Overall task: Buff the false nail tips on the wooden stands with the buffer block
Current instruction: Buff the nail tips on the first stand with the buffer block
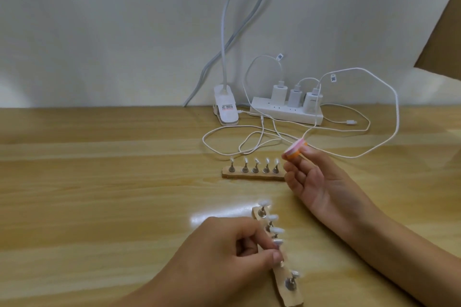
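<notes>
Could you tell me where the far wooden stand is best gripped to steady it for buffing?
Probably pinch the far wooden stand by its flat base at the left end, coming in low from the left. Five nail tips stand raised along its top, so a grasp from above could knock them, and the right hand with the buffer block crowds the right end.

A single wide-angle camera on the person's head faces forward and down across the wooden table toward the white wall behind it. The left hand and right hand sit close under the lens, low and right of centre.
</notes>
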Demonstrator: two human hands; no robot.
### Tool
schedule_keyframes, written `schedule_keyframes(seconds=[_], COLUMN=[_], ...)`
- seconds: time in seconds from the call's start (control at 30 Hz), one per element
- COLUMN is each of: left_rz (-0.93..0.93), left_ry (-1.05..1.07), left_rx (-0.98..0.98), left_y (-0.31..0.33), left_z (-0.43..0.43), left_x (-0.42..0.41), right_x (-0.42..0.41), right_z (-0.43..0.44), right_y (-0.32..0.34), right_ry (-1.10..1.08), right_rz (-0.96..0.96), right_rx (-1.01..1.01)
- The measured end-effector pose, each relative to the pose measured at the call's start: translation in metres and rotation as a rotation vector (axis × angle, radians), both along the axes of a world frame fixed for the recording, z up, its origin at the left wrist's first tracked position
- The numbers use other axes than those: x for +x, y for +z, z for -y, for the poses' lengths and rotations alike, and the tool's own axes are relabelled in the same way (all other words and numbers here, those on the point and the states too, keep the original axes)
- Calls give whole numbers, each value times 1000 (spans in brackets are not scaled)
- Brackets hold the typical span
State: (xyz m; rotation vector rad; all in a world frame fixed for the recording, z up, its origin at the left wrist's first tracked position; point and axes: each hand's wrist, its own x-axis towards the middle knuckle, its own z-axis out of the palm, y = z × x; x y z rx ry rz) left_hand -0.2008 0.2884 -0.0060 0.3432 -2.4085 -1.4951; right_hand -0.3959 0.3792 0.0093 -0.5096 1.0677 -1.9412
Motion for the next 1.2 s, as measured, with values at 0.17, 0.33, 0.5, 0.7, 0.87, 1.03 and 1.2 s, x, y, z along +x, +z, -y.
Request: schedule_keyframes(seconds=[0.17, 0.33, 0.5, 0.7, 0.87, 1.03, 1.2], left_rz=[-268, -222, -191, -178, -152, -125, -123], left_ry=[137, 185, 187, 196, 172, 125, 99], left_rx=[278, 421, 427, 385, 312, 251, 230], left_y=[8, 8, 7, 6, 4, 4, 2], left_z=[5, 14, 18, 18, 19, 19, 18], left_x=[3, -6, -8, -9, -7, -8, -9], right_x=[6, 16, 18, 24, 23, 25, 31], right_z=[-5, -1, -2, -2, -2, -6, -8], right_y=[0, 3, 3, 3, 2, 2, 2], right_ry=[81, 199, 237, 176, 188, 196, 129], right_rz=[-47, -68, -119, -231, -248, -312, -506], right_rx=[-19, -11, -23, -16, -26, 23, 114])
